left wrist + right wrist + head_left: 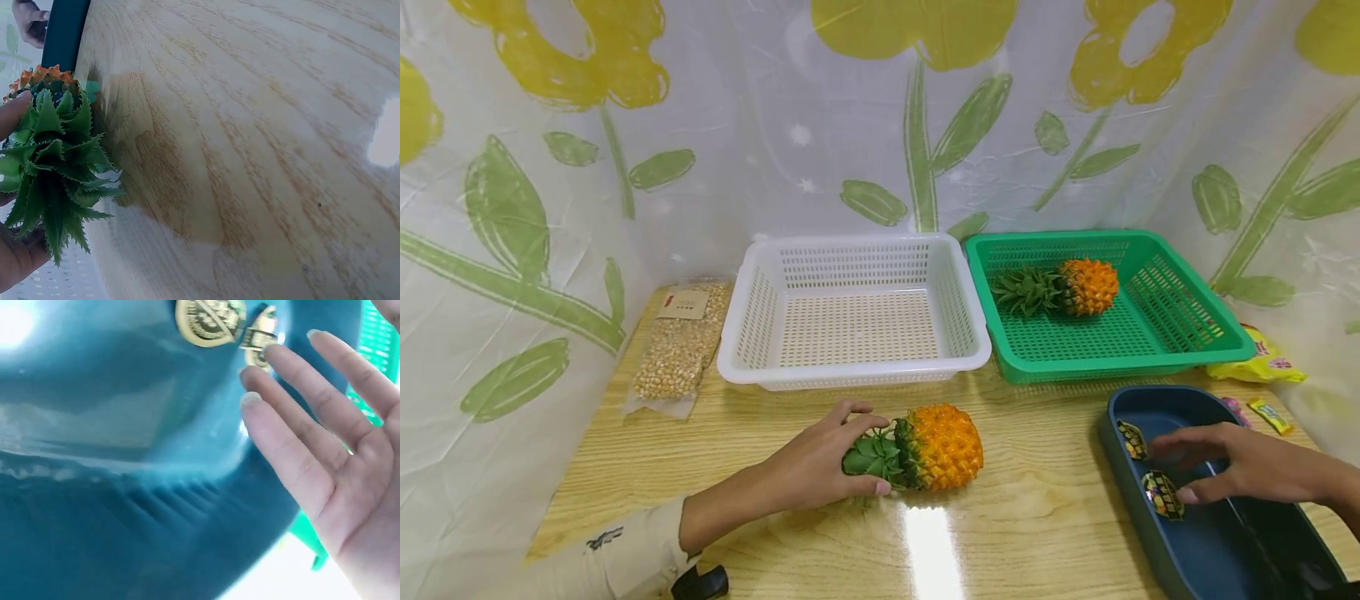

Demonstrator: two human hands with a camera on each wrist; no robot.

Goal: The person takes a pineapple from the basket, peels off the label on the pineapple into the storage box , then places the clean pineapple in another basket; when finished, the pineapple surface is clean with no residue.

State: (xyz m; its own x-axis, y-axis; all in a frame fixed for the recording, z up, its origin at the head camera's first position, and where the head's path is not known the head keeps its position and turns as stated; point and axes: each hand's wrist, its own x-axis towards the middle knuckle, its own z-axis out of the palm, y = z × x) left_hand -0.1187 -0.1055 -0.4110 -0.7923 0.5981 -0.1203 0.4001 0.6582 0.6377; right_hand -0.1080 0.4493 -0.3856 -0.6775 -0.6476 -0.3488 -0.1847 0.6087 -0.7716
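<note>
A small orange pineapple lies on its side on the wooden table, its green crown pointing left. My left hand grips that crown, thumb on the near side and fingers on the far side. Over at the right, my right hand is held over a dark blue plastic basin, fingers spread and holding nothing. Close to those fingertips are two black-and-gold labels at the basin's left inner side. In the right wrist view, the palm and fingers show in front of the basin.
Behind the pineapple stands a white perforated basket. Beside it, a green basket holds another pineapple. A bag of pale kernels lies at the left; a yellow packet and small wrapped sweets lie at the right.
</note>
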